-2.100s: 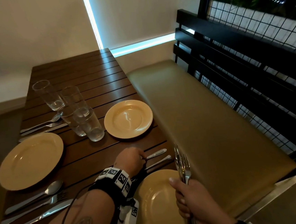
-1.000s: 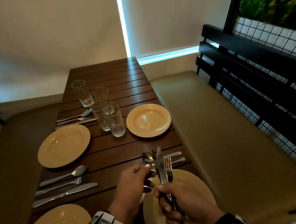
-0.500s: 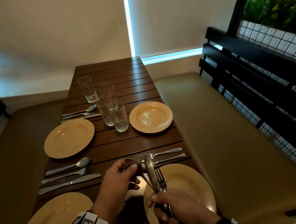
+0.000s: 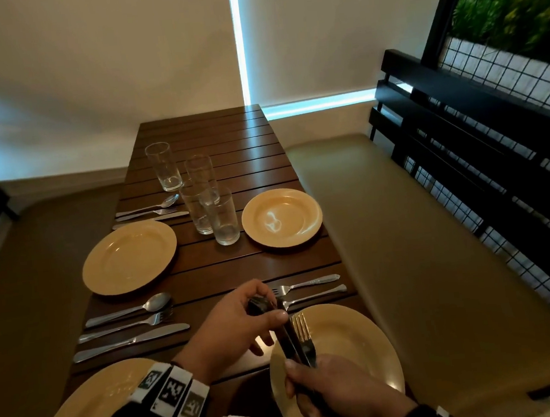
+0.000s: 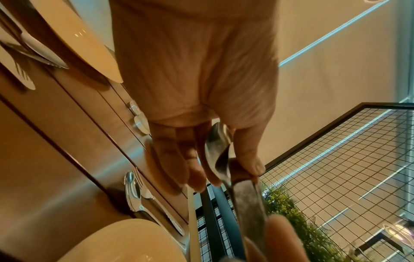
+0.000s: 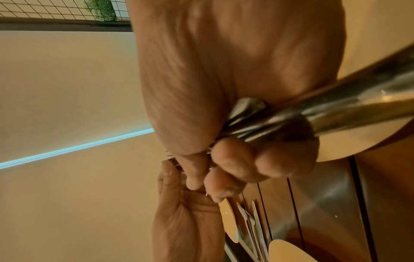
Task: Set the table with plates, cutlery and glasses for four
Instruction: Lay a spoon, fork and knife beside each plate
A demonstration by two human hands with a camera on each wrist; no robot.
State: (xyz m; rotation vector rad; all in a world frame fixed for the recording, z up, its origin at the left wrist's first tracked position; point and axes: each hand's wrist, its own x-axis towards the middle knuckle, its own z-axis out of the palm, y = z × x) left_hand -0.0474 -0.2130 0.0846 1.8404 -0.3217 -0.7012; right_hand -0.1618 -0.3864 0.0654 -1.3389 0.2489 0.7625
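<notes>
My right hand (image 4: pixel 321 392) grips a bundle of cutlery (image 4: pixel 296 344) by the handles, above the near right plate (image 4: pixel 356 338); a fork (image 4: pixel 301 326) shows in it. In the right wrist view the handles (image 6: pixel 313 113) cross my palm. My left hand (image 4: pixel 263 310) pinches the bowl of a spoon (image 5: pixel 218 156) at the bundle's top end. A fork and a second piece of cutlery (image 4: pixel 308 289) lie just beyond that plate. Three more yellow plates sit far right (image 4: pixel 281 217), far left (image 4: pixel 129 257) and near left (image 4: pixel 85 411). Several empty glasses (image 4: pixel 213 207) cluster mid-table.
Spoon, fork and knife sets lie at the far left (image 4: pixel 149 212) and mid left (image 4: pixel 130 326) of the slatted wooden table (image 4: pixel 239 269). A padded bench (image 4: pixel 421 244) with a dark slatted back runs along the right. Another bench lies left.
My left hand left the laid cutlery and took hold of the spoon's bowl in the bundle. The bundle has come down and tilted over the near right plate.
</notes>
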